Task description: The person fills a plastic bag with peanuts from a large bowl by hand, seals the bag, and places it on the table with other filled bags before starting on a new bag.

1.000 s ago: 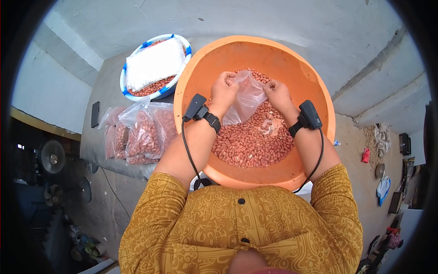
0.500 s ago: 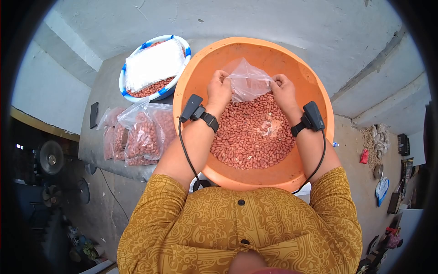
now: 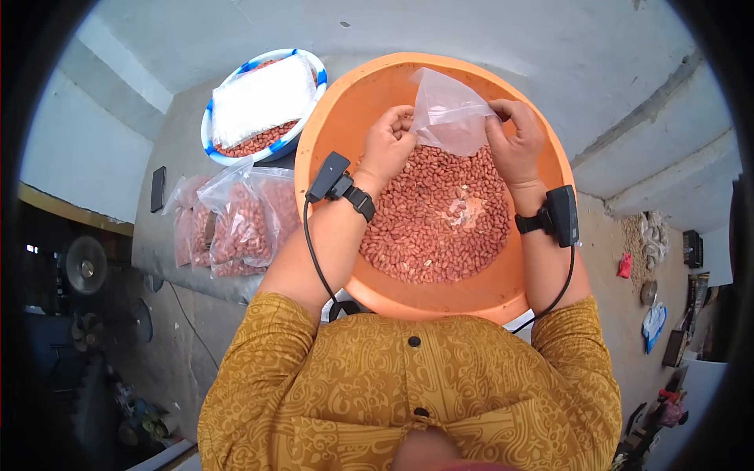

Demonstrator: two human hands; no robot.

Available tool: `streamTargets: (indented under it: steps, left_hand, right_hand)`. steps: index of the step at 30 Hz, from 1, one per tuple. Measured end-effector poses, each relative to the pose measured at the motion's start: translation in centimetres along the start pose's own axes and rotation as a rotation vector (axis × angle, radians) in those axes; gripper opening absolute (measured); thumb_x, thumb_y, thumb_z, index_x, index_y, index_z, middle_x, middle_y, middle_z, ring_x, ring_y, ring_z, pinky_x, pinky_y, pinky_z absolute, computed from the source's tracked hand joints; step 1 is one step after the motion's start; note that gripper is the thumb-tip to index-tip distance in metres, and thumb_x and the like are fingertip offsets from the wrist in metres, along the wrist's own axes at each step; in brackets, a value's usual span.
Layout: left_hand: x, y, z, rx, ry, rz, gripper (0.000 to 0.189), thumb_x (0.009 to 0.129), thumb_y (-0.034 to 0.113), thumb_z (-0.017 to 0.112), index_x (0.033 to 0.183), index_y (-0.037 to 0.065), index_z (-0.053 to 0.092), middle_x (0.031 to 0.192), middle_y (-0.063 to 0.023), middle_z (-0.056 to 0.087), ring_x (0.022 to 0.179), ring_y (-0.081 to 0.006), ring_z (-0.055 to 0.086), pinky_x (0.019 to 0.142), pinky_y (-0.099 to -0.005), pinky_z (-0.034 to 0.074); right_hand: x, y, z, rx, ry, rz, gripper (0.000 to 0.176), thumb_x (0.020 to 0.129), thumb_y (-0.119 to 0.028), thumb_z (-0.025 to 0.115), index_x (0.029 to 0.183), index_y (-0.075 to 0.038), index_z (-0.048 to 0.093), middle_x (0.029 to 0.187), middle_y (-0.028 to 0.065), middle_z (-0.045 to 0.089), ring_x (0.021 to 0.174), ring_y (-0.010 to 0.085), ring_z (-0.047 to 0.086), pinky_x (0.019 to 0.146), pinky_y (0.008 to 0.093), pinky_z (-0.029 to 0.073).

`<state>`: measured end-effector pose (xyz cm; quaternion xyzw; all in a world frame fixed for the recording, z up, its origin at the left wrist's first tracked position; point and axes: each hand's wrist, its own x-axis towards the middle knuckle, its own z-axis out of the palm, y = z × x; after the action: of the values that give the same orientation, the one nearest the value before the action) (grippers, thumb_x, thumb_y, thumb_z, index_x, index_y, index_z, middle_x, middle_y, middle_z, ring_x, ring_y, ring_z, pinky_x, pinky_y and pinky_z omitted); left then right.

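Note:
A big orange basin (image 3: 345,118) sits in front of me, half full of red-skinned peanuts (image 3: 440,220). Over the peanuts I hold up a clear empty plastic bag (image 3: 452,114). My left hand (image 3: 389,145) pinches the bag's left edge. My right hand (image 3: 516,141) pinches its right edge. Both wrists carry black strapped devices with cables.
A blue-and-white bowl (image 3: 302,125) with peanuts and a stack of clear bags (image 3: 263,98) stands at the back left. Several filled peanut bags (image 3: 236,224) lie left of the basin on the grey ledge. A black phone (image 3: 158,188) lies further left.
Both hands have lifted the plastic bag up off the peanuts and away from me, toward the basin's far rim. The bag now hangs more spread out.

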<state>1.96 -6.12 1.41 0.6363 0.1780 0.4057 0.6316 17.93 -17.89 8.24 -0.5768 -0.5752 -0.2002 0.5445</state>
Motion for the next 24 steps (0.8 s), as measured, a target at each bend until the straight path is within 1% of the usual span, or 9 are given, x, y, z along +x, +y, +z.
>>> streamTargets:
  steps: [1, 4, 7, 10, 11, 14, 19, 22, 24]
  left_hand:
    - [0.1, -0.1, 0.1, -0.001, -0.053, -0.017, 0.033, 0.083, -0.005, 0.045, 0.116, -0.002, 0.048, 0.092, -0.0091, 0.062, 0.073, -0.0097, 0.058, 0.063, -0.0216, 0.048]
    - [0.0, -1.2, 0.0, -0.020, -0.125, -0.163, 0.027, 0.078, -0.004, 0.045, 0.102, -0.002, 0.057, 0.081, -0.0074, 0.063, 0.071, -0.0104, 0.059, 0.065, -0.0238, 0.048]
    - [0.0, -3.5, -0.7, 0.253, -0.165, -0.284, 0.021, 0.078, 0.007, 0.050, 0.092, -0.002, 0.063, 0.075, -0.0087, 0.065, 0.070, -0.0159, 0.062, 0.065, -0.0286, 0.048]
    - [0.0, -6.2, -2.2, 0.688, -0.184, -0.280, 0.025, 0.076, 0.020, 0.057, 0.090, 0.001, 0.067, 0.080, -0.0127, 0.067, 0.076, -0.0241, 0.064, 0.071, -0.0338, 0.048]
    - [-0.1, -6.9, -2.5, 0.758, -0.240, -0.333, 0.029, 0.074, 0.024, 0.060, 0.091, 0.002, 0.067, 0.083, -0.0134, 0.067, 0.079, -0.0259, 0.064, 0.072, -0.0346, 0.048]
    - [-0.1, -7.4, -3.3, 0.909, -0.386, -0.465, 0.041, 0.068, 0.035, 0.068, 0.096, 0.005, 0.068, 0.091, -0.0151, 0.067, 0.086, -0.0290, 0.064, 0.078, -0.0363, 0.047]
    - [-0.4, -4.6, -4.1, 1.111, -0.552, -0.512, 0.067, 0.055, 0.046, 0.079, 0.106, 0.006, 0.065, 0.106, -0.0157, 0.063, 0.101, -0.0272, 0.059, 0.088, -0.0371, 0.044]
    - [-0.8, -3.1, -2.8, 1.428, -0.639, -0.696, 0.087, 0.051, 0.046, 0.082, 0.126, 0.014, 0.051, 0.128, -0.0154, 0.050, 0.118, -0.0278, 0.048, 0.095, -0.0387, 0.039]
    - [-0.9, -4.0, -2.5, 1.484, -0.673, -0.763, 0.103, 0.044, 0.044, 0.086, 0.134, 0.017, 0.043, 0.132, -0.0141, 0.044, 0.120, -0.0293, 0.045, 0.096, -0.0414, 0.039]
  right_hand:
    - [0.4, -0.5, -0.4, -0.031, 0.031, -0.088, 0.016, 0.066, 0.002, 0.063, 0.080, -0.006, 0.062, 0.073, 0.0065, 0.060, 0.068, 0.0221, 0.056, 0.061, 0.0316, 0.046]
    - [0.7, -1.3, -0.7, -0.134, -0.037, -0.239, 0.015, 0.067, -0.001, 0.064, 0.079, -0.009, 0.062, 0.072, 0.0047, 0.060, 0.070, 0.0221, 0.056, 0.064, 0.0329, 0.044]
    - [-0.8, -1.8, 0.4, -0.268, -0.339, -0.066, 0.013, 0.067, -0.008, 0.064, 0.080, -0.010, 0.063, 0.073, 0.0058, 0.061, 0.073, 0.0246, 0.057, 0.069, 0.0354, 0.043]
    - [-3.7, -0.1, 2.9, -0.288, -0.606, 0.100, 0.014, 0.070, -0.015, 0.062, 0.082, -0.010, 0.064, 0.075, 0.0082, 0.063, 0.076, 0.0269, 0.058, 0.072, 0.0372, 0.042]
    - [-4.5, 0.3, 3.4, -0.288, -0.607, 0.048, 0.014, 0.070, -0.015, 0.060, 0.081, -0.008, 0.064, 0.065, 0.0111, 0.060, 0.068, 0.0294, 0.059, 0.066, 0.0383, 0.046]
    - [-5.5, 0.2, 4.3, -0.355, -0.808, 0.133, 0.019, 0.070, -0.021, 0.060, 0.084, -0.008, 0.065, 0.069, 0.0125, 0.064, 0.070, 0.0304, 0.062, 0.073, 0.0409, 0.044]
    - [-7.3, 1.3, 5.1, -0.394, -0.868, 0.163, 0.019, 0.071, -0.018, 0.057, 0.085, -0.007, 0.064, 0.068, 0.0151, 0.063, 0.069, 0.0316, 0.063, 0.073, 0.0426, 0.044]
    - [-7.9, 1.6, 5.3, -0.416, -0.877, 0.170, 0.018, 0.072, -0.016, 0.055, 0.084, -0.006, 0.063, 0.068, 0.0161, 0.063, 0.070, 0.0324, 0.063, 0.074, 0.0433, 0.043]
    - [-8.2, 1.9, 5.4, -0.433, -0.887, 0.161, 0.016, 0.073, -0.015, 0.054, 0.082, -0.005, 0.062, 0.068, 0.0164, 0.063, 0.070, 0.0327, 0.063, 0.074, 0.0437, 0.043]
